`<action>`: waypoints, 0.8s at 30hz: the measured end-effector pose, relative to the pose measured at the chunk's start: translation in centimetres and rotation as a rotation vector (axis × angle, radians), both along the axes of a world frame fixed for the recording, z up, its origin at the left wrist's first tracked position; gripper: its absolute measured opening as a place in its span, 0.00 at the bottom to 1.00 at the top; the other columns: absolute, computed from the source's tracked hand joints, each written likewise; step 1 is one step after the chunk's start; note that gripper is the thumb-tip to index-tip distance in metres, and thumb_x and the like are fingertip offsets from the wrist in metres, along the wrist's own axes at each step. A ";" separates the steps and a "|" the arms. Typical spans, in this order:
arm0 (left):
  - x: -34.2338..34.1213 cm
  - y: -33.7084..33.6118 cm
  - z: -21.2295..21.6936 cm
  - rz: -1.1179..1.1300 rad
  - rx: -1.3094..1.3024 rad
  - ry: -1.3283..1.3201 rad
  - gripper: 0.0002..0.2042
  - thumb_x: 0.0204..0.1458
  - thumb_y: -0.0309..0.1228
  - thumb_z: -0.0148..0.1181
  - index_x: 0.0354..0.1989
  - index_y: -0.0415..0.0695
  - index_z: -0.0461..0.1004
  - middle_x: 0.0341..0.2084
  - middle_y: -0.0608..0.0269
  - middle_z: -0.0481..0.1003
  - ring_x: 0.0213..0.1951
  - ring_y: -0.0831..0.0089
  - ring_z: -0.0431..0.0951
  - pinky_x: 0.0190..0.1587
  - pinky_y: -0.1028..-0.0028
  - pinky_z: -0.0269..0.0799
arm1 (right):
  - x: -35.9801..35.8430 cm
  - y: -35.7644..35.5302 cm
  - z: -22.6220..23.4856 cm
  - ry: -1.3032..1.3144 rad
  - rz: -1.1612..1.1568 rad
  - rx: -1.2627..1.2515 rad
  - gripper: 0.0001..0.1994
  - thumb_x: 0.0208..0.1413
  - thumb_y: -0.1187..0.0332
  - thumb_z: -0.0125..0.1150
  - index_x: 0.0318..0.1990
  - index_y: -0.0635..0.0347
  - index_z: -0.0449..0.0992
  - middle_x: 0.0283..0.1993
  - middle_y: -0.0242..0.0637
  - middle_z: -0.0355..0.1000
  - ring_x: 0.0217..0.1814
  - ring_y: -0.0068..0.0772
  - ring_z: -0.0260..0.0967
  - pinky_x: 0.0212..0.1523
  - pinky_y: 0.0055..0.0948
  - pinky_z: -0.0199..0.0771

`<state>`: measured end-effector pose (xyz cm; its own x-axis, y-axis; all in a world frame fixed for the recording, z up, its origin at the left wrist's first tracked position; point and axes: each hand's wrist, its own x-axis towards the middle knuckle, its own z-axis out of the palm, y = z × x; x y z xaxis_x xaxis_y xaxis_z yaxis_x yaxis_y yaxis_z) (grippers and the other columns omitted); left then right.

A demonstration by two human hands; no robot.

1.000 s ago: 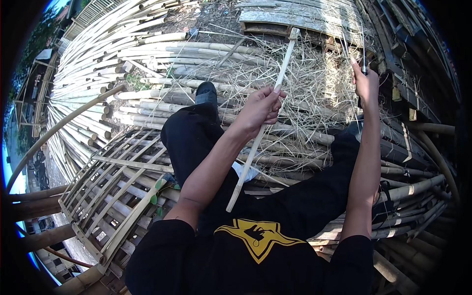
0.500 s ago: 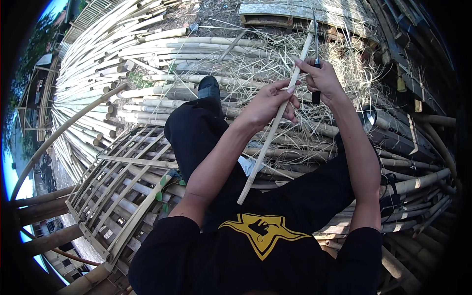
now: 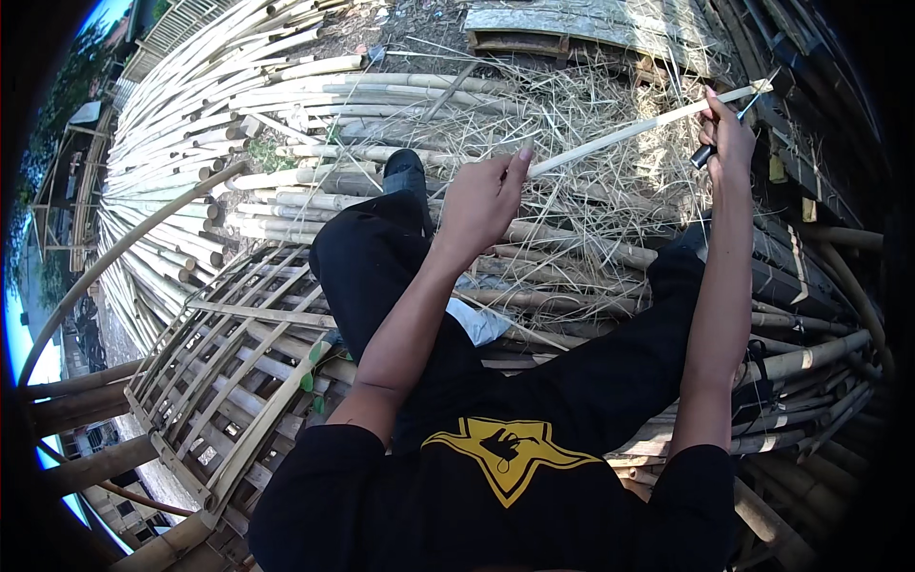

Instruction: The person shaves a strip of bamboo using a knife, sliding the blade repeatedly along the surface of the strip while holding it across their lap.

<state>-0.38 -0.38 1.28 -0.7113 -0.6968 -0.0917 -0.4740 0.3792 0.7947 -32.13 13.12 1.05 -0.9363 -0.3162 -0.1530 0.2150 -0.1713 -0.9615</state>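
Observation:
A pale bamboo strip stretches between my hands, sloping up to the right. My left hand is closed around its lower left end, the thumb lying along it. Toward the other end, my right hand grips a knife and touches the strip with its fingers. The black handle sticks out on the left of that hand. On the far side, the thin blade shows near the strip's tip, partly hidden by the fingers.
Thin shavings litter the bamboo poles in front of me. A woven bamboo lattice stands at my left. A wooden plank lies at the far side, and a white scrap sits between my legs.
The strip has swung from steep to a shallow slope. My right hand moved right and slightly up with the knife; my left hand moved left and closed round the strip's near end.

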 end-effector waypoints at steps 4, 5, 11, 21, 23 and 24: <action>0.3 -1.4 0.0 0.088 -0.006 0.159 0.29 0.62 0.50 0.38 0.25 0.35 0.75 0.10 0.52 0.66 0.15 0.58 0.68 0.23 0.63 0.62 | 0.8 0.2 0.3 -0.067 0.007 -0.040 0.09 0.52 0.71 0.63 0.38 0.64 0.75 0.24 0.31 0.66 0.12 0.13 0.46 0.16 0.18 0.48; 0.4 -1.7 0.0 0.107 0.042 0.197 0.29 0.62 0.50 0.38 0.24 0.34 0.74 0.08 0.59 0.64 0.13 0.69 0.66 0.21 0.68 0.60 | 0.8 0.3 0.0 -0.076 0.071 -0.086 0.09 0.53 0.70 0.62 0.39 0.64 0.74 0.24 0.31 0.66 0.13 0.13 0.47 0.16 0.18 0.48; -0.1 -2.6 0.0 0.174 0.426 0.449 0.27 0.64 0.49 0.35 0.29 0.37 0.74 0.09 0.74 0.58 0.11 0.86 0.57 0.16 0.82 0.54 | -1.1 0.8 -1.6 -0.163 0.189 -0.208 0.06 0.56 0.70 0.58 0.36 0.61 0.69 0.24 0.30 0.66 0.12 0.13 0.47 0.15 0.17 0.49; -0.4 -2.9 -0.3 0.303 0.417 0.648 0.25 0.63 0.47 0.40 0.29 0.38 0.74 0.09 0.74 0.59 0.12 0.87 0.55 0.16 0.81 0.46 | 0.6 -0.2 -1.8 -0.216 0.190 -0.277 0.12 0.59 0.73 0.50 0.49 0.64 0.65 0.23 0.30 0.63 0.12 0.14 0.48 0.17 0.17 0.50; -0.5 -3.0 -0.6 0.317 0.390 0.654 0.24 0.64 0.47 0.39 0.30 0.38 0.73 0.08 0.74 0.59 0.11 0.87 0.53 0.15 0.82 0.44 | 1.2 -0.4 -1.9 -0.226 0.201 -0.290 0.13 0.59 0.73 0.50 0.50 0.65 0.65 0.22 0.29 0.61 0.13 0.14 0.47 0.17 0.17 0.50; -0.5 -3.1 -0.6 0.333 0.386 0.682 0.23 0.63 0.46 0.40 0.29 0.39 0.73 0.08 0.74 0.58 0.11 0.87 0.53 0.15 0.82 0.44 | 1.4 -0.5 -1.9 -0.234 0.212 -0.306 0.14 0.59 0.73 0.49 0.51 0.65 0.64 0.21 0.28 0.59 0.13 0.14 0.47 0.17 0.17 0.50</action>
